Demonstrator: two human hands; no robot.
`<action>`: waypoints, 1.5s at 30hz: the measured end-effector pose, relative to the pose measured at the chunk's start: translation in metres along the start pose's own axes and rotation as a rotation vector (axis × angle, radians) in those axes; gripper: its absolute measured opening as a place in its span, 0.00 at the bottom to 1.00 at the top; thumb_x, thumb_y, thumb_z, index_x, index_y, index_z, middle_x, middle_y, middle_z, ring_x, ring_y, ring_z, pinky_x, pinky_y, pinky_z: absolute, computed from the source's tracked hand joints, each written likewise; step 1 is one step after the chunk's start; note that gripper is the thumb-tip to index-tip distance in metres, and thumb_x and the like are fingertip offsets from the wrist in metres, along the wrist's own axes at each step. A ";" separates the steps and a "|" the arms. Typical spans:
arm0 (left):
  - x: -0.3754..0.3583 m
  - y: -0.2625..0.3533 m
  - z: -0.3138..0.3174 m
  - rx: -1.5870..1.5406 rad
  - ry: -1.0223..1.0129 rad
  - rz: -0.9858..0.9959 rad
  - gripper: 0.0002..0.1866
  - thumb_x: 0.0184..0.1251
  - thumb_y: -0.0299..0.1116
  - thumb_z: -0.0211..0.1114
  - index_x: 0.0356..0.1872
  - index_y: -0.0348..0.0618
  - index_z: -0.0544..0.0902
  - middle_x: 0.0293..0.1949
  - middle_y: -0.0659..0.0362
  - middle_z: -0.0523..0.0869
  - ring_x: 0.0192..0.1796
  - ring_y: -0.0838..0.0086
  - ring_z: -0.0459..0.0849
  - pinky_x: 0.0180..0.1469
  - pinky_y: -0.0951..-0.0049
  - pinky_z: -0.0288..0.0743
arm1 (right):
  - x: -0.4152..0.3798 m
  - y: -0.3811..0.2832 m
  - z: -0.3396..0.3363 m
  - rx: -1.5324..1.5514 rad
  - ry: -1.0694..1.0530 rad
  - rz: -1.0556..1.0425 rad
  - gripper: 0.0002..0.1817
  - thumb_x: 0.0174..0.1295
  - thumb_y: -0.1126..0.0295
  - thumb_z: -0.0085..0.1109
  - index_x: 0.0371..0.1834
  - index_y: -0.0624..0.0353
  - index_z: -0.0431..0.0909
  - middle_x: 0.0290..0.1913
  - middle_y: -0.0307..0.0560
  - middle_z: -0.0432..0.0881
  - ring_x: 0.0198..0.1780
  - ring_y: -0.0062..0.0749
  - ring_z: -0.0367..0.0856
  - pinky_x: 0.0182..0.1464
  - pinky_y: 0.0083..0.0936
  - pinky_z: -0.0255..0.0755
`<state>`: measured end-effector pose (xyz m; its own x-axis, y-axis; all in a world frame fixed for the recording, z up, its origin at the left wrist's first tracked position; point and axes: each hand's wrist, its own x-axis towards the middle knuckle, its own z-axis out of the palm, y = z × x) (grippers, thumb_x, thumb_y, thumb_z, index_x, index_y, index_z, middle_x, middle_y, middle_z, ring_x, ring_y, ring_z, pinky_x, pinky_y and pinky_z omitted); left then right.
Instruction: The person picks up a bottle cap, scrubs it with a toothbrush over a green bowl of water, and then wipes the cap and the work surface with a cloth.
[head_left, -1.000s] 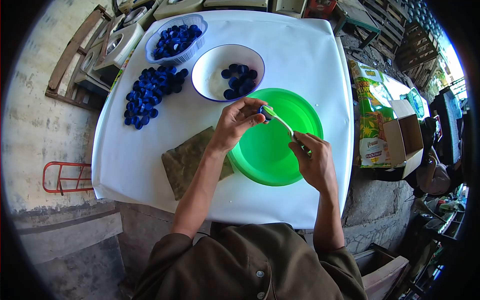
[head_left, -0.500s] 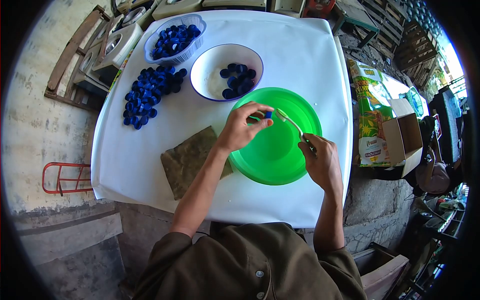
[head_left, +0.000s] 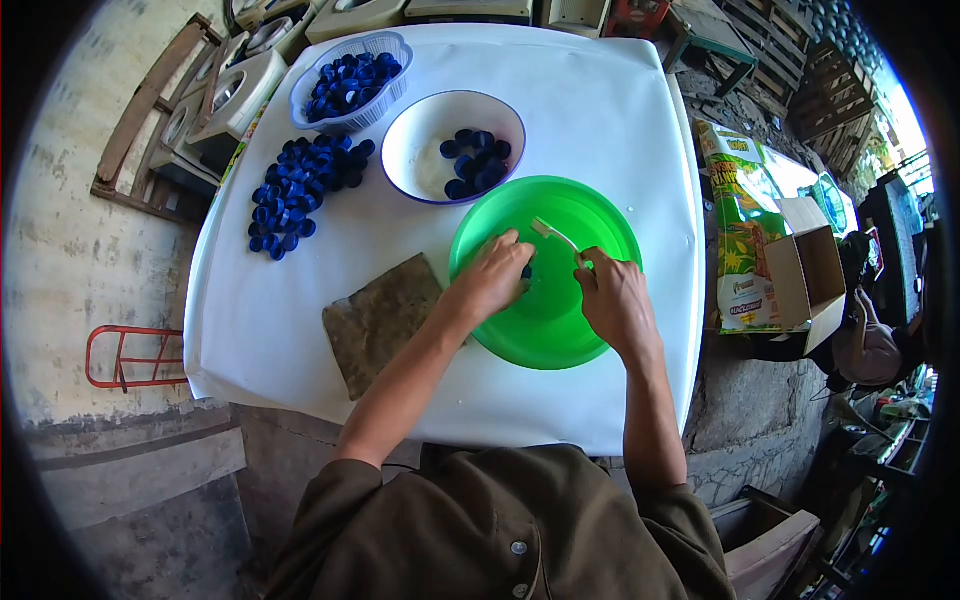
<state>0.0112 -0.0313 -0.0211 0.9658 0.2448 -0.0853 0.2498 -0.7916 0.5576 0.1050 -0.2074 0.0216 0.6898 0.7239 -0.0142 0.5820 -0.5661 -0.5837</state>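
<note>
Both hands have dipped into the green basin (head_left: 600, 215), left hand (head_left: 495, 280) pinching a blue bottle cap (head_left: 526, 271) at nine o'clock, right hand (head_left: 612, 300) gripping the toothbrush (head_left: 552, 234), rinsing underway.

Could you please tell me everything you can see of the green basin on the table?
The round, translucent green plastic basin sits upright on the white-covered table, beside the white bowl of blue caps. Both hands reach into it: the left hand holds a blue cap, the right hand a toothbrush.
</note>
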 end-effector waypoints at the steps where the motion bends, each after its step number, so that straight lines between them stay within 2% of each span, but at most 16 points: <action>1: 0.001 0.003 -0.004 -0.064 0.024 0.012 0.18 0.57 0.22 0.73 0.51 0.38 0.86 0.49 0.46 0.85 0.53 0.49 0.85 0.58 0.58 0.80 | 0.003 0.004 0.006 -0.010 0.012 -0.014 0.07 0.65 0.75 0.61 0.38 0.70 0.77 0.27 0.65 0.82 0.32 0.62 0.83 0.36 0.51 0.75; 3: 0.002 0.008 -0.012 -0.187 0.079 0.053 0.18 0.59 0.22 0.72 0.52 0.38 0.85 0.48 0.47 0.85 0.52 0.51 0.86 0.56 0.59 0.81 | 0.008 0.010 0.015 -0.030 0.041 -0.038 0.07 0.65 0.75 0.61 0.36 0.70 0.76 0.27 0.65 0.82 0.32 0.63 0.83 0.36 0.51 0.75; 5: 0.002 0.009 -0.018 -0.308 0.142 0.103 0.17 0.61 0.22 0.71 0.52 0.38 0.85 0.48 0.49 0.86 0.50 0.55 0.87 0.54 0.62 0.81 | 0.010 0.010 0.018 -0.045 0.009 0.018 0.07 0.64 0.75 0.63 0.38 0.69 0.79 0.29 0.65 0.83 0.35 0.63 0.84 0.39 0.52 0.74; 9: 0.003 0.003 -0.022 -0.607 0.176 0.129 0.16 0.68 0.23 0.68 0.56 0.37 0.83 0.50 0.53 0.87 0.51 0.69 0.87 0.54 0.70 0.82 | 0.011 0.015 0.026 -0.098 -0.050 0.016 0.09 0.62 0.74 0.65 0.41 0.68 0.81 0.32 0.65 0.84 0.37 0.63 0.84 0.41 0.51 0.75; 12: 0.003 -0.002 -0.021 -0.838 0.170 0.109 0.18 0.71 0.23 0.66 0.60 0.35 0.81 0.52 0.55 0.86 0.53 0.75 0.86 0.55 0.74 0.82 | 0.009 0.016 0.021 -0.014 -0.082 -0.086 0.08 0.63 0.76 0.62 0.41 0.70 0.78 0.33 0.66 0.84 0.38 0.62 0.85 0.41 0.51 0.76; 14: 0.003 -0.004 -0.021 -0.951 0.204 0.149 0.19 0.72 0.23 0.65 0.62 0.34 0.80 0.52 0.55 0.86 0.53 0.77 0.86 0.56 0.76 0.82 | 0.007 0.010 0.011 0.065 -0.037 -0.033 0.08 0.64 0.76 0.61 0.43 0.70 0.79 0.36 0.65 0.85 0.39 0.61 0.85 0.42 0.50 0.76; 18: 0.000 -0.006 -0.026 -1.018 0.200 0.126 0.21 0.70 0.23 0.67 0.63 0.33 0.79 0.52 0.55 0.85 0.52 0.78 0.86 0.57 0.77 0.82 | -0.002 -0.006 -0.008 0.216 0.141 0.034 0.08 0.67 0.76 0.61 0.45 0.69 0.79 0.38 0.63 0.86 0.38 0.60 0.85 0.42 0.48 0.76; 21: -0.001 -0.004 -0.030 -1.033 0.151 0.066 0.21 0.69 0.22 0.68 0.63 0.32 0.79 0.51 0.55 0.85 0.50 0.78 0.86 0.57 0.77 0.82 | -0.006 -0.009 -0.014 0.226 0.219 0.002 0.09 0.68 0.76 0.62 0.48 0.69 0.80 0.40 0.61 0.86 0.38 0.59 0.85 0.43 0.45 0.77; 24: -0.001 -0.002 -0.031 -1.053 0.130 0.029 0.21 0.69 0.22 0.67 0.62 0.31 0.79 0.51 0.56 0.86 0.49 0.79 0.85 0.58 0.77 0.81 | -0.010 -0.020 -0.024 0.315 0.193 -0.027 0.11 0.67 0.76 0.62 0.50 0.69 0.79 0.41 0.61 0.86 0.39 0.58 0.86 0.44 0.43 0.78; 27: -0.002 -0.004 -0.029 -1.118 0.173 0.037 0.20 0.71 0.23 0.66 0.62 0.31 0.79 0.50 0.57 0.86 0.49 0.79 0.85 0.58 0.76 0.80 | -0.012 -0.015 -0.014 0.288 0.230 -0.170 0.11 0.67 0.77 0.63 0.51 0.69 0.80 0.43 0.60 0.87 0.39 0.57 0.87 0.43 0.42 0.79; 30: -0.002 -0.007 -0.037 -1.187 0.209 0.070 0.19 0.72 0.24 0.64 0.62 0.31 0.80 0.49 0.56 0.87 0.50 0.78 0.85 0.60 0.75 0.77 | -0.020 -0.019 -0.014 0.347 0.183 -0.107 0.12 0.66 0.77 0.64 0.51 0.70 0.80 0.43 0.61 0.87 0.41 0.57 0.87 0.44 0.41 0.79; 32: -0.004 -0.010 -0.038 -1.175 0.205 0.081 0.19 0.71 0.23 0.64 0.61 0.31 0.81 0.48 0.56 0.87 0.49 0.79 0.85 0.56 0.76 0.79 | -0.021 -0.017 -0.013 0.385 0.178 -0.062 0.13 0.65 0.78 0.64 0.51 0.71 0.81 0.43 0.62 0.86 0.42 0.57 0.87 0.44 0.41 0.79; 35: -0.006 -0.008 -0.035 -1.133 0.160 0.071 0.19 0.70 0.22 0.64 0.61 0.31 0.82 0.48 0.56 0.88 0.49 0.79 0.85 0.54 0.77 0.80 | -0.016 -0.013 -0.009 0.322 0.269 -0.190 0.12 0.66 0.78 0.64 0.51 0.70 0.81 0.43 0.62 0.86 0.40 0.55 0.87 0.42 0.39 0.80; 39: -0.001 -0.014 -0.034 -1.271 0.161 0.144 0.20 0.71 0.22 0.63 0.63 0.30 0.79 0.50 0.55 0.86 0.52 0.78 0.84 0.61 0.74 0.78 | -0.020 -0.017 -0.009 0.396 0.203 -0.182 0.12 0.65 0.78 0.65 0.51 0.70 0.82 0.41 0.60 0.87 0.38 0.53 0.87 0.40 0.38 0.79; 43: -0.005 -0.016 -0.033 -1.233 0.146 0.111 0.21 0.70 0.23 0.64 0.63 0.29 0.79 0.50 0.55 0.86 0.52 0.77 0.85 0.60 0.74 0.78 | -0.017 -0.017 -0.010 0.356 0.206 -0.078 0.12 0.65 0.78 0.65 0.51 0.70 0.82 0.40 0.60 0.86 0.36 0.53 0.86 0.38 0.38 0.79; 45: -0.002 -0.015 -0.030 -1.296 0.154 0.116 0.20 0.69 0.24 0.66 0.62 0.29 0.80 0.51 0.55 0.86 0.50 0.78 0.85 0.58 0.75 0.79 | -0.018 -0.016 -0.005 0.382 0.252 -0.163 0.12 0.65 0.78 0.65 0.51 0.70 0.82 0.39 0.60 0.86 0.34 0.53 0.86 0.38 0.38 0.79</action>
<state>0.0034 -0.0026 -0.0043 0.9377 0.3416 0.0634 -0.1648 0.2766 0.9468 0.0858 -0.2132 0.0355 0.7135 0.6459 0.2717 0.5238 -0.2340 -0.8191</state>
